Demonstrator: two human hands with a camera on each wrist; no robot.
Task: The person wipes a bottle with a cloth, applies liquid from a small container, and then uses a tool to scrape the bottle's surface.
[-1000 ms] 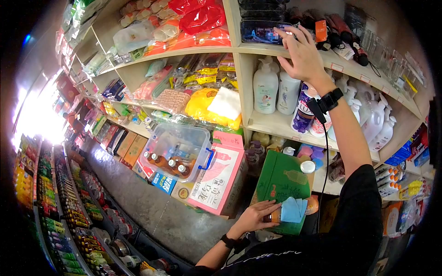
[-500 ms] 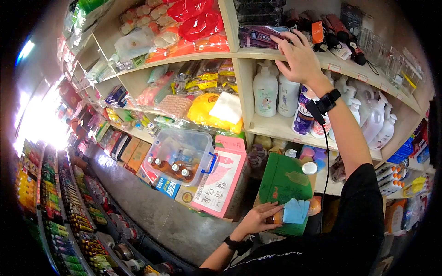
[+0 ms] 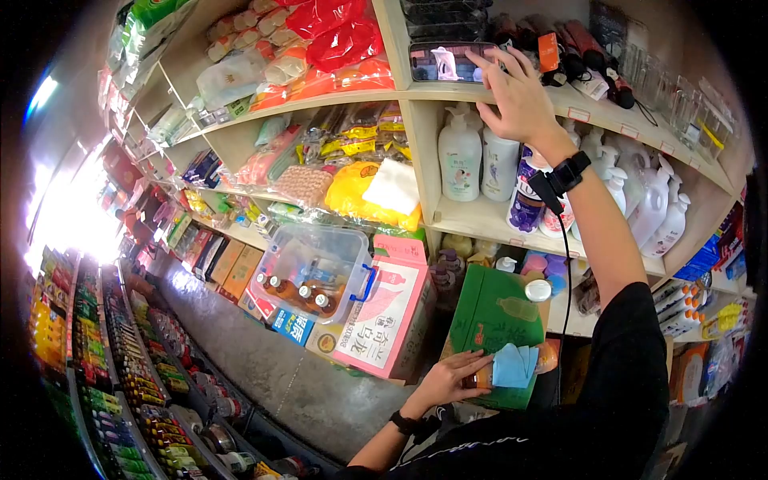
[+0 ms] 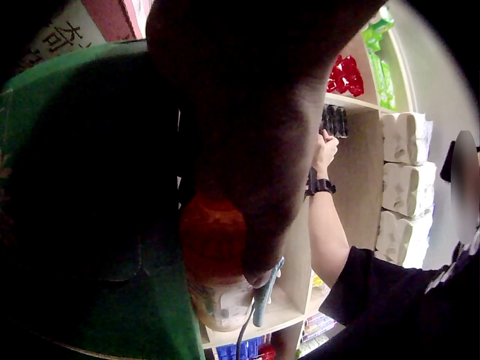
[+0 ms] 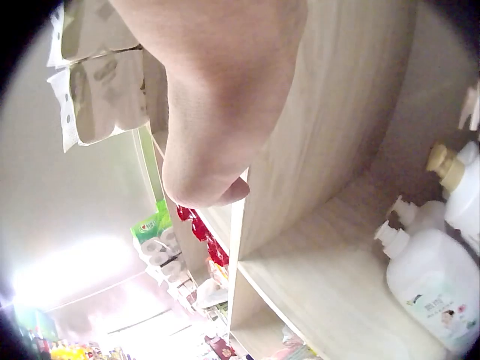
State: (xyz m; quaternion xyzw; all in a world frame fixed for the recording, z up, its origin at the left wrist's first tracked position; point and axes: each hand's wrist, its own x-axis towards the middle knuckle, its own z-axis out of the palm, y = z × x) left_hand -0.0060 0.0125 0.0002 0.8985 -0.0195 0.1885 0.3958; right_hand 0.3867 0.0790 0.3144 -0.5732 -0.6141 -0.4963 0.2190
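Observation:
My left hand (image 3: 445, 381) holds the end of a bottle with orange-brown contents (image 3: 547, 358) that lies across the green carton (image 3: 498, 316). A folded light-blue cloth (image 3: 514, 366) is draped over the bottle's middle. From the left wrist, the orange bottle (image 4: 216, 244) shows beside the dark, shaded hand, with the cloth's edge (image 4: 268, 292) near the fingertips. Up at the shelf, my right hand (image 3: 520, 100) reaches to a phone (image 3: 444, 62) propped sideways, its index fingertip at the lit screen. In the right wrist view the phone is hidden.
Beside the green carton stands a pink carton (image 3: 376, 320). A see-through tub (image 3: 336, 244) with several brown bottles sits left of it. White pump bottles (image 3: 460, 156) fill the shelf below the phone. A black cable (image 3: 566, 304) hangs from the right wrist. A white-lidded jar (image 3: 538, 291) stands by the green carton.
The picture on the phone screen has changed more than once. The right index finger has shifted slightly left over the screen. My left hand stays at the bottle.

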